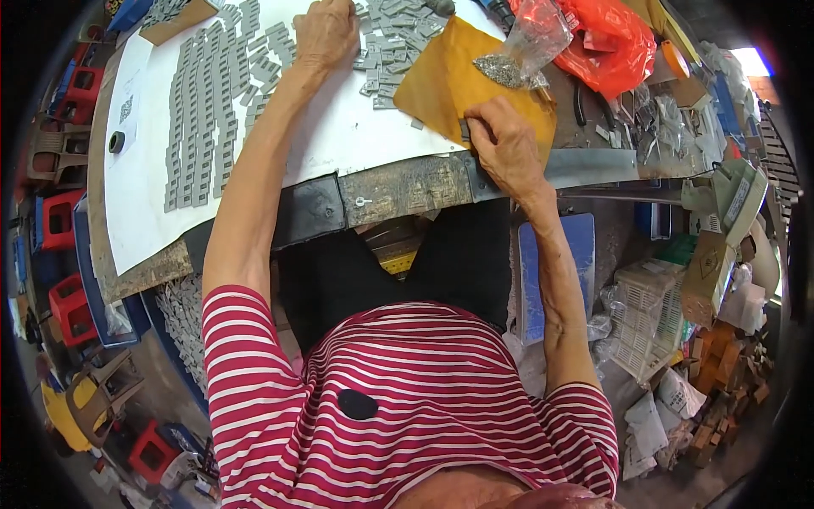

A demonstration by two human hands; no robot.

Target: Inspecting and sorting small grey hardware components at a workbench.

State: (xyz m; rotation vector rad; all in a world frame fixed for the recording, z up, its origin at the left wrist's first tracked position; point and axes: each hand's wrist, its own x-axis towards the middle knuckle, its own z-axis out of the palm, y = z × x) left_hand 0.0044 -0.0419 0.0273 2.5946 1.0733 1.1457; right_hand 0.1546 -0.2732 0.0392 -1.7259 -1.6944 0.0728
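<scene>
The left hand (pixel 326 34) is reaching to the top edge of the frame, between neat columns of grey pieces (pixel 191 127) on its left and a loose scatter of grey pieces (pixel 394 42) on its right. Its fingertips are running out of view, so I cannot tell whether its grip is spread or pinching anything. The right hand (pixel 507 148), right of centre, is resting over the near part of an amber sheet (pixel 428 76) — its thumb and forefinger appear to be pinching one small grey piece (pixel 465 130) at the sheet's lower left edge.

The columns are lying on a white sheet (pixel 136 204) that is covering much of the desk (pixel 403 185), and a black ring (pixel 116 142) is sitting near its left edge. A clear bag (pixel 543 38) is lying on the amber sheet with small shiny metal bits (pixel 500 69) gathered at its mouth; a red plastic bag (pixel 610 51) is bulging beside it at the upper right.

Judging by the layout, the work is well under way: several long columns are standing in order at the upper left, while the scatter at the top centre is looking unsorted. A cardboard box (pixel 182 21) at the upper left is holding more grey parts — probably further stock, though whether those are finished I cannot tell.
</scene>
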